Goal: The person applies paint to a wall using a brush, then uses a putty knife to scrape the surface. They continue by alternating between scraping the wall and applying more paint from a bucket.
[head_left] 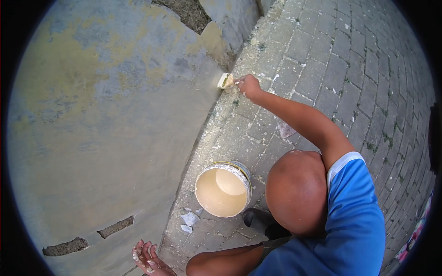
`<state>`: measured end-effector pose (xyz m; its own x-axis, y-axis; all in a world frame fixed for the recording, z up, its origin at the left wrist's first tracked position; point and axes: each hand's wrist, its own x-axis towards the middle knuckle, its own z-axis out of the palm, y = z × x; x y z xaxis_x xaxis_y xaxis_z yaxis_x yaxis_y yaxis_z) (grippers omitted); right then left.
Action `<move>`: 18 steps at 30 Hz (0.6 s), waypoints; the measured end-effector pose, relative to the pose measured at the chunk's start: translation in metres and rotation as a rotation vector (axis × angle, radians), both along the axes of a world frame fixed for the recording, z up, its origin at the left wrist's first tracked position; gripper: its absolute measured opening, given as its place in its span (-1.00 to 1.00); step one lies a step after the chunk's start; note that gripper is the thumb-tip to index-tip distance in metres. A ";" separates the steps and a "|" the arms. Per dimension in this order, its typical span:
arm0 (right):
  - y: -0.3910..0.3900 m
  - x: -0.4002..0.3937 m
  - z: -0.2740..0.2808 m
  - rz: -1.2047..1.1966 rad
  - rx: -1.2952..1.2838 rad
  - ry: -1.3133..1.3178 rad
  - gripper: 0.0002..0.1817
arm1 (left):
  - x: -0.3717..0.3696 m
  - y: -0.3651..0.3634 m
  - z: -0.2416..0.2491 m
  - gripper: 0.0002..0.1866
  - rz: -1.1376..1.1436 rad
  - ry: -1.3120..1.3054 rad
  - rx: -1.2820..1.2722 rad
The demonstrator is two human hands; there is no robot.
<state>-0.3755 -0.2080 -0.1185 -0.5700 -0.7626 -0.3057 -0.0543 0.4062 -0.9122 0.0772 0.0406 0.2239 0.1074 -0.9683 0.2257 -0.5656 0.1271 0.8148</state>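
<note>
My right hand (249,86) is closed around the handle of a paintbrush (225,81). Its cream-coated bristles touch the foot of the wall (115,119), where the wall meets the paving. My left hand (149,260) is at the bottom edge of the view, close to the wall, with fingers apart and nothing in them. Its fingertips are smeared with pale paint. Between my hands, a bucket (223,191) with a paint-crusted rim stands on the ground, tilted towards me in view. Cream paint coats its inside.
Grey paving bricks (317,73) spread right of the wall, spattered with paint. Pale flakes (189,218) lie beside the bucket, and a flat fragment (286,129) lies farther up. A bent knee (297,191) and dark shoe (258,220) are near the bucket. The wall has broken patches (115,227).
</note>
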 end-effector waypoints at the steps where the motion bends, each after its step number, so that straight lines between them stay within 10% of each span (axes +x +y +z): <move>1: 0.002 -0.002 0.001 -0.011 -0.043 -0.062 -0.76 | 0.011 -0.002 0.003 -0.42 0.130 0.110 0.035; 6: 0.027 -0.020 0.006 -0.005 0.075 -0.065 -0.75 | 0.087 0.016 -0.035 -0.45 0.280 0.371 0.251; 10: 0.029 -0.023 0.003 0.020 0.097 0.010 -0.75 | 0.163 0.080 -0.192 -0.46 0.484 0.676 0.330; 13: 0.013 -0.014 -0.005 0.071 0.161 0.090 -0.76 | 0.116 0.164 -0.294 -0.52 0.693 1.252 0.594; 18: -0.004 0.006 -0.007 0.013 0.113 0.038 -0.77 | 0.058 0.211 -0.337 -0.43 0.937 1.431 0.817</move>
